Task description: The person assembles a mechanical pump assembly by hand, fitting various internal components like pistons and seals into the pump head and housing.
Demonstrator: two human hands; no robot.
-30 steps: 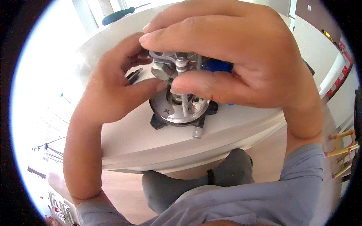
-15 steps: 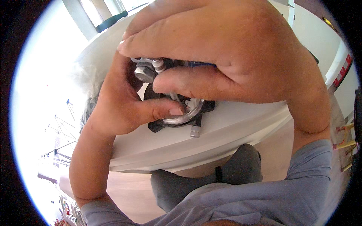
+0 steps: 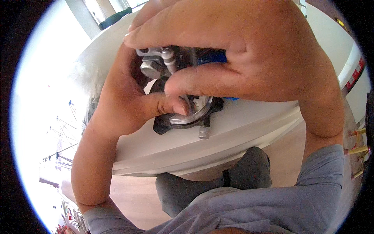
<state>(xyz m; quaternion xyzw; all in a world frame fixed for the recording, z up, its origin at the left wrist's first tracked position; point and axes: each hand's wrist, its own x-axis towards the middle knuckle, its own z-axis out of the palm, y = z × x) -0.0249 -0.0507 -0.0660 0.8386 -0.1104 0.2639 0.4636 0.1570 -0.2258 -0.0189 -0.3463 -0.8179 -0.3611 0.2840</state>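
Observation:
On the white table stands a device of metal and black parts, with a bolt head and a silver pin near its top. At its foot is a black base with a bright metal ring and a small ribbed silver knob. My left hand is wrapped round its left side, thumb lying over the ring. Across the top and front curls my right hand, its thumb beside the left thumb. Between the right fingers and thumb shows a blue part. Both hands cover much of the device, and its exact kind is unclear.
A dark green-handled tool, like a screwdriver, lies at the far left of the white table. Crumpled clear plastic is left of my left hand. The table's near edge runs just before my legs.
My right hand has shifted slightly up and right, showing more of the blue part and the silver pin. My left thumb has moved up a little over the ring.

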